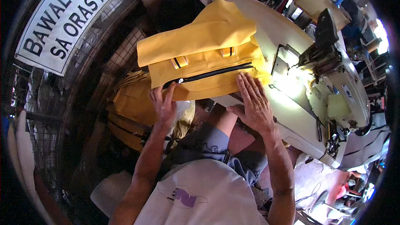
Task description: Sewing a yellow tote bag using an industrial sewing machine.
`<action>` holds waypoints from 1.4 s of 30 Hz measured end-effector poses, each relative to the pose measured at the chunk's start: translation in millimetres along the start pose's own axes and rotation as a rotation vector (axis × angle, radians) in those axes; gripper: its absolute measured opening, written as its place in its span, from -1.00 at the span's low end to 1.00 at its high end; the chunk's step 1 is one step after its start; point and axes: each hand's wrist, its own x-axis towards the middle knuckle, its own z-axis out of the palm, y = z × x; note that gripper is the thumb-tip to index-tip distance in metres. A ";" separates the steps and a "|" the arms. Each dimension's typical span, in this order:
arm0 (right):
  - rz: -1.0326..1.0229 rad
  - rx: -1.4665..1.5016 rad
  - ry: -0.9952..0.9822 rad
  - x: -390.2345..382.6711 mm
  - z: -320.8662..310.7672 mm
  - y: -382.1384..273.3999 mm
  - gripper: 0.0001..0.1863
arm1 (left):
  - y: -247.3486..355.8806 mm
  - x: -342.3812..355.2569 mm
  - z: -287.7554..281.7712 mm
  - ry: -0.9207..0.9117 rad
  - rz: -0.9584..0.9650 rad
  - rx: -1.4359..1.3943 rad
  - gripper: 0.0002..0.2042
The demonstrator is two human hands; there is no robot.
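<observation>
A yellow bag piece (204, 56), of smooth sheet material, lies across the left end of the pale table. A black zipper (218, 73) with a light pull runs along its near part. Two small yellow tabs with black stripes sit above the zipper, under a folded-over flap (196, 35). My left hand (163, 105) pinches the near left corner, close to the zipper pull. With fingers stretched out, my right hand (255, 104) rests flat on the near right edge. The underside of the piece is hidden.
A sewing machine (341, 96) with a bright lamp at its needle area stands on the table (287, 112) to the right. More yellow bags (133, 104) are piled at the left, beside wire mesh. A printed white sign (66, 21) hangs at the upper left.
</observation>
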 end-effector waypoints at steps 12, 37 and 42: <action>-0.012 0.041 0.305 21.7 19.9 -32.9 -0.43 | 9.0 85.4 -123.5 0.347 -0.245 -0.440 -0.78; 0.880 0.938 0.284 -116.2 -8.6 -80.9 -0.58 | 236.8 189.6 138.3 -0.475 0.741 -0.606 -0.64; 0.629 0.191 0.472 -99.7 -31.3 -8.8 -0.56 | 239.6 172.0 114.1 -0.472 0.719 -0.582 -0.78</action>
